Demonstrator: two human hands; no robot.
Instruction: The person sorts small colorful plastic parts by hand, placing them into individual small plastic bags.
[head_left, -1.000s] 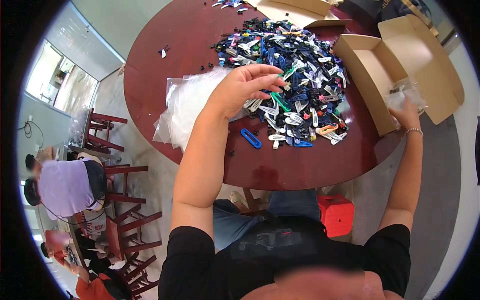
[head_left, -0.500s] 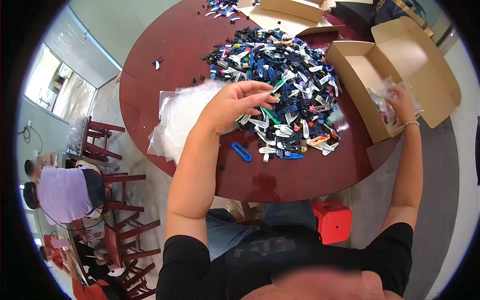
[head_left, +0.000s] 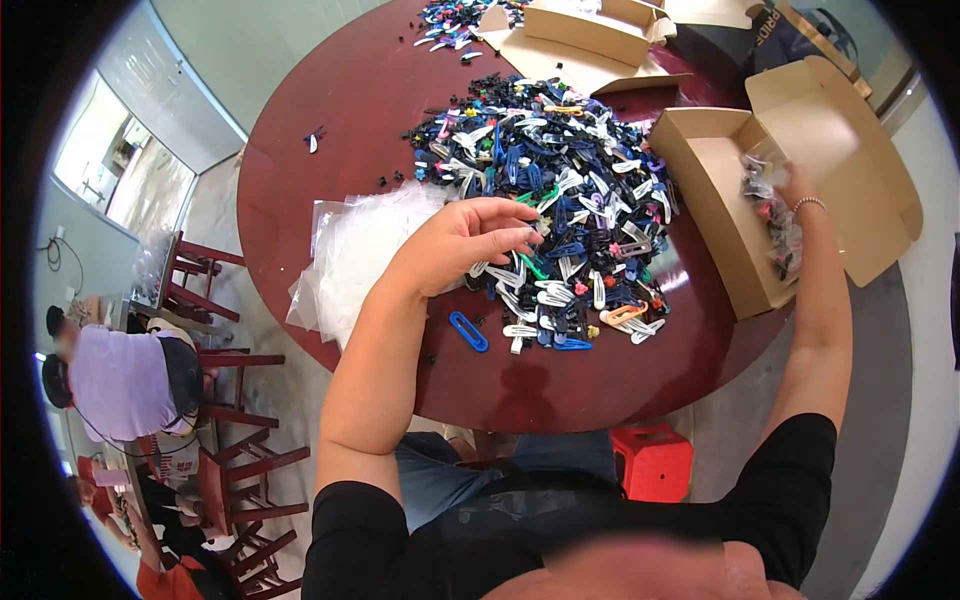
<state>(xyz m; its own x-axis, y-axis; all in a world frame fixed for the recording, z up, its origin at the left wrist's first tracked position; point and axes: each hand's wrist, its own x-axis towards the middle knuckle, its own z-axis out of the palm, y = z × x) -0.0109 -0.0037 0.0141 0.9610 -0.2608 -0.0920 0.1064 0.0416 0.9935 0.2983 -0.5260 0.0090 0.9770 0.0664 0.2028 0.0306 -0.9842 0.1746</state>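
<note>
My left hand hovers over the near left side of a big pile of hair clips. Its fingers are curled, with a gap to the thumb, and I see nothing held between them. My right hand is at the open cardboard box on the right. Its partly hidden fingers are closed at a clear plastic bag with small items inside. More bagged clips lie along the box. A blue hair clip lies apart on the table, below my left hand.
Clear plastic sleeves are stacked left of the pile on the round red table. Another cardboard box and more clips are at the back. A red stool stands below the edge. People sit among wooden stools at left.
My right hand has moved slightly up, and the bag it held above the box now sits lower inside, among other bagged clips. My left hand's fingers and thumb have parted a little.
</note>
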